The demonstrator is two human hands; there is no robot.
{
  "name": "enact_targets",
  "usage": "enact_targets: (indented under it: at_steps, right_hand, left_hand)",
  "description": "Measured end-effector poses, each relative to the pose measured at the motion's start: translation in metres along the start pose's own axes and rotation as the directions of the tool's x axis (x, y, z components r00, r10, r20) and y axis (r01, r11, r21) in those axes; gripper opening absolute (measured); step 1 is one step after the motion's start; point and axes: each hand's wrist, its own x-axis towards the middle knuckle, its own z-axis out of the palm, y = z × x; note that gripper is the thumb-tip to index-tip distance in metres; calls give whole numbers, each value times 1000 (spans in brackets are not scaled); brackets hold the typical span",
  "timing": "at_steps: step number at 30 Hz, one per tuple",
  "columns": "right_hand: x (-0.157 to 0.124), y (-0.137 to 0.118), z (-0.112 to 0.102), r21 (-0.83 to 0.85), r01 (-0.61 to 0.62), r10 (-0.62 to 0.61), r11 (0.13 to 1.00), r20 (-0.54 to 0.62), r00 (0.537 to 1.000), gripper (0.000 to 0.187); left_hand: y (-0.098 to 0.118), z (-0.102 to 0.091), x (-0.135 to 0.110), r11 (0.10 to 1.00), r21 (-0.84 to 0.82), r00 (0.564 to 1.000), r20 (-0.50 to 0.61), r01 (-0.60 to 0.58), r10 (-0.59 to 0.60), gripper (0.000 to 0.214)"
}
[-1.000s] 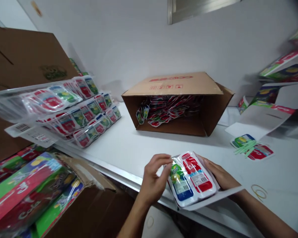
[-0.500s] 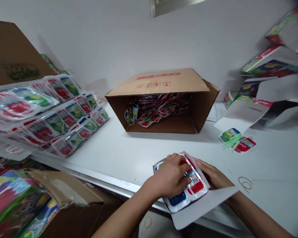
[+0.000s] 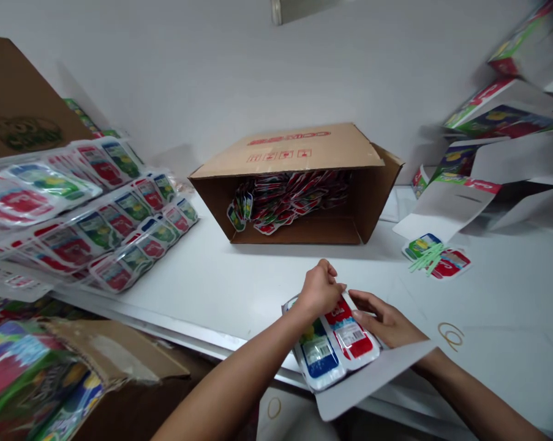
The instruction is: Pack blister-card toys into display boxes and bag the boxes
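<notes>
A small white-sided carton is tilted at the table's front edge, its flap folded open toward me. Inside lie flat candy sachets: a red cola one and a green and blue one, side by side. My left hand is closed at the carton's far edge, above the red sachet; what its fingers pinch is hidden. My right hand grips the carton's right side, thumb by the sachets and fingers partly behind the wall.
A brown cardboard box on its side holds many sachets. Clear-wrapped sachet strips are stacked at left, above an open box of colourful packs. Folded cartons, two sachets with green strips and rubber bands lie at right.
My left hand has moved off the sachets' face up to the carton's far edge, uncovering both sachets. My right thumb has come over to the front. The view has shifted slightly.
</notes>
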Motion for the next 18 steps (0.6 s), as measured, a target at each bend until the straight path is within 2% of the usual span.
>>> enact_targets:
  at_steps: [2,5,6,8,11,13,14,16,17,18]
  right_hand:
    - [3,0,-3,-118,19,-19,993,1,1000,71]
    - [7,0,-10,-327,95,-106,940,-16,994,71]
    - [8,-1,-11,-407,155,-173,900,-7,985,67]
    - [7,-3,-15,-554,306,-326,774,66,943,55]
    - [5,-7,-18,-676,474,-468,565,211,858,42]
    - [5,-9,-20,-703,534,-501,469,286,817,40]
    - [5,-10,-21,-708,557,-499,434,327,803,40]
    - [6,-14,-22,-717,587,-459,376,406,790,43]
    - [6,-17,-22,-727,591,-428,349,438,791,44]
    - [6,-20,-22,-739,590,-395,326,461,795,45]
  left_hand:
    - [2,-3,-7,986,152,996,-56,-62,71,23]
    - [6,-4,-14,879,467,983,-90,-98,158,28]
    - [7,-5,-15,845,526,983,-89,-93,163,29]
    - [7,-7,-16,836,541,984,-79,-93,160,29]
    - [2,-19,-21,894,414,968,-98,-173,233,23]
    - [-8,-30,-32,950,230,926,-266,-210,269,20]
    - [-15,-35,-41,971,121,885,-400,-208,239,17]
    - [-33,-39,-64,977,-106,760,-646,-183,73,10]
    - [-43,-37,-76,963,-207,707,-706,-172,-26,11]
    - [-53,-33,-87,939,-300,680,-725,-167,-110,16]
